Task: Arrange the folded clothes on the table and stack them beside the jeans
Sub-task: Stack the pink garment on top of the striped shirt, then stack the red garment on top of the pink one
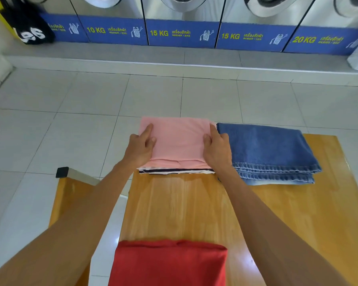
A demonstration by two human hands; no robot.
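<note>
A folded pink garment (178, 141) lies on top of a folded striped black-and-white garment (174, 171) at the far end of the wooden table (184, 207). Folded blue jeans (269, 151) lie just to the right, touching the pink stack. My left hand (140, 147) grips the pink garment's left edge, thumb on top. Along the right edge, between pink cloth and jeans, my right hand (216, 149) holds the garment. A folded red garment (170, 263) lies at the table's near end.
A wooden bench or chair (70, 188) with a metal leg stands left of the table. White tiled floor (70, 120) lies beyond. A row of washing machines (182, 34) lines the back wall, with a black bag (29, 32) at the far left.
</note>
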